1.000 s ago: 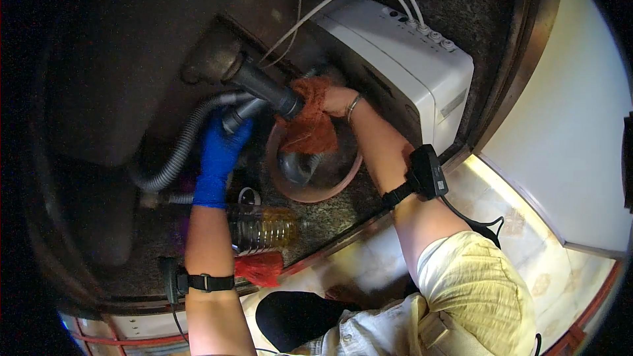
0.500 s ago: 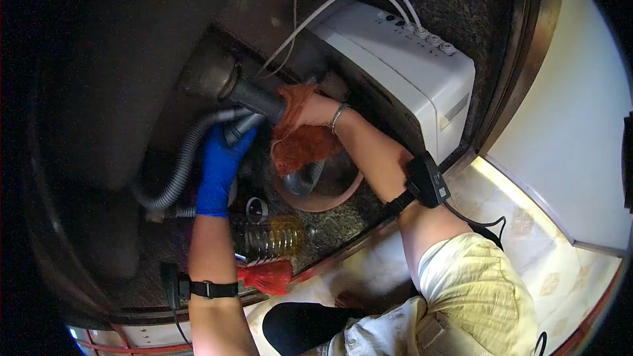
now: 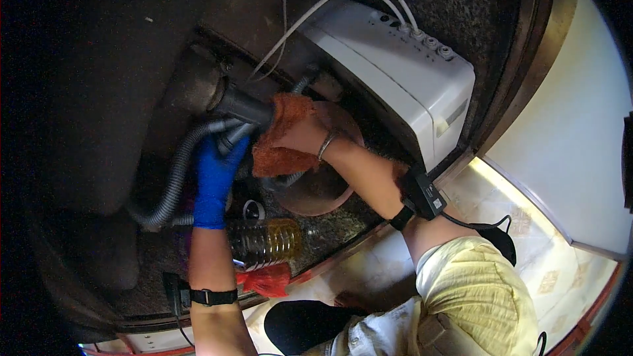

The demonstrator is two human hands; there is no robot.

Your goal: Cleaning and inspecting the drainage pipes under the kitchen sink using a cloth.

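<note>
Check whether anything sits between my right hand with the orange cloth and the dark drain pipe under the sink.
Nothing visible does. The right hand presses the orange cloth straight against the dark drain pipe. The gloved left hand grips the pipe joint from below, beside the grey corrugated hose, not between them.

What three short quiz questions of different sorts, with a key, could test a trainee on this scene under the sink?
1. True or false: the left hand wears a blue glove.
2. What does the right hand press against the dark drain pipe?
A. an orange cloth
B. a sponge
C. a brush
3. Fill in: the clear bottle of yellow liquid lies on its ____ near the left forearm.

Key:
1. True; the gloved hand grips the pipe joint where the grey corrugated hose meets it.
2. A, the orange cloth.
3. side.
</note>
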